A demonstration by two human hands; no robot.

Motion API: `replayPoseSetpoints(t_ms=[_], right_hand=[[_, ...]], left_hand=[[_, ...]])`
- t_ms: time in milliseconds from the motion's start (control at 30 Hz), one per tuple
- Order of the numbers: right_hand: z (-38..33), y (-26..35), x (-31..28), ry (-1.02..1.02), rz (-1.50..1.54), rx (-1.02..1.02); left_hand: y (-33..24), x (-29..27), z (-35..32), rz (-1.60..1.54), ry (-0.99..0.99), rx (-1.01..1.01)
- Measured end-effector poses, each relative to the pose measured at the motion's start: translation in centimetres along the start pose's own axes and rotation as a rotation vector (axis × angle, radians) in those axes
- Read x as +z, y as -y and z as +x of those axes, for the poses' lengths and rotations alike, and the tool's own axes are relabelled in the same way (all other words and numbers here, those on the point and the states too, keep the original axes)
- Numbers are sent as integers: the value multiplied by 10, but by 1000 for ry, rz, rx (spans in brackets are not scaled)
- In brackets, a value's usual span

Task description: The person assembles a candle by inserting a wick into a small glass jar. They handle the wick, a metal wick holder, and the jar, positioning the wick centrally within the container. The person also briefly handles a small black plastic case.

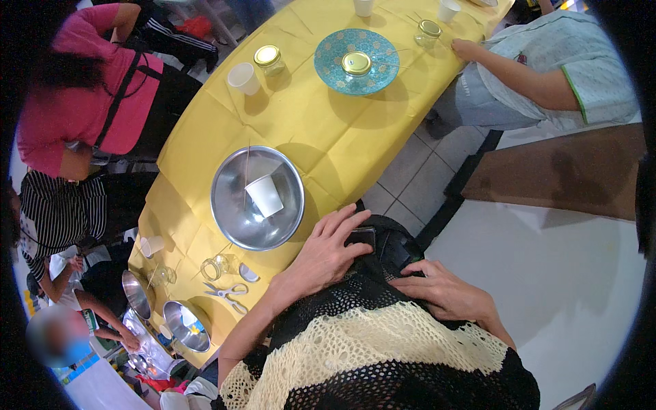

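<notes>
My left hand (326, 251) rests at the table's near edge, fingers stretched out and apart, at the side of a black bag (391, 240) on my lap. A small dark, flat device (361, 238) lies by its thumb and fingertips; whether it is a phone I cannot tell. At the bag's right side, my right hand (444, 290) has its fingers closed on the black fabric. Just beyond my left hand stands a steel bowl (229, 222) on the table, holding a tilted white paper cup (264, 196) and a thin wooden stick (247, 178).
Scissors (225, 294), an open glass jar (213, 268) and a second steel bowl (179, 321) sit left on the yellow-covered table (342, 150). A blue patterned plate (328, 76) bears a gold-lidded jar (357, 64). People stand left; another person (547, 75) sits at right.
</notes>
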State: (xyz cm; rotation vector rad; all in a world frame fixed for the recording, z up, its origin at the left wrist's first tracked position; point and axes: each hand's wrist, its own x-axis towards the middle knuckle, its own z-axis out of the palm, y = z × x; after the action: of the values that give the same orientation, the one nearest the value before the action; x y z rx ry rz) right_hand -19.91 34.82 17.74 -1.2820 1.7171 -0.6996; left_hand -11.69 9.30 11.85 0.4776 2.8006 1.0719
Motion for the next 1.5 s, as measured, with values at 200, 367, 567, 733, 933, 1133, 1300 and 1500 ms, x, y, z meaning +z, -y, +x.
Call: replayPoseSetpoints(t_ms=[200,367,567,733,933,1133,1300,1500], right_hand=[[-6,-25,6,-135,207,-4],[10,-18,10,-349,-122,369],[33,-15,10,-352,-268,240],[79,-27,8,-458,-279,-20],[80,-11,9,-416,-238,-24],[73,-11,24,-208,-398,-102],[68,-11,25,-258,-356,-21],[78,10,7,-355,58,87]], left_hand=[[-5,-9,-9,16,72,53],[-4,-5,-16,-30,51,48],[-4,-3,-28,-92,52,-15],[6,6,-41,-351,-87,-267],[36,29,-47,-636,-170,-349],[44,23,-57,-690,-59,-415],[38,15,-59,-438,-139,-324],[44,18,-57,-598,-26,-415]])
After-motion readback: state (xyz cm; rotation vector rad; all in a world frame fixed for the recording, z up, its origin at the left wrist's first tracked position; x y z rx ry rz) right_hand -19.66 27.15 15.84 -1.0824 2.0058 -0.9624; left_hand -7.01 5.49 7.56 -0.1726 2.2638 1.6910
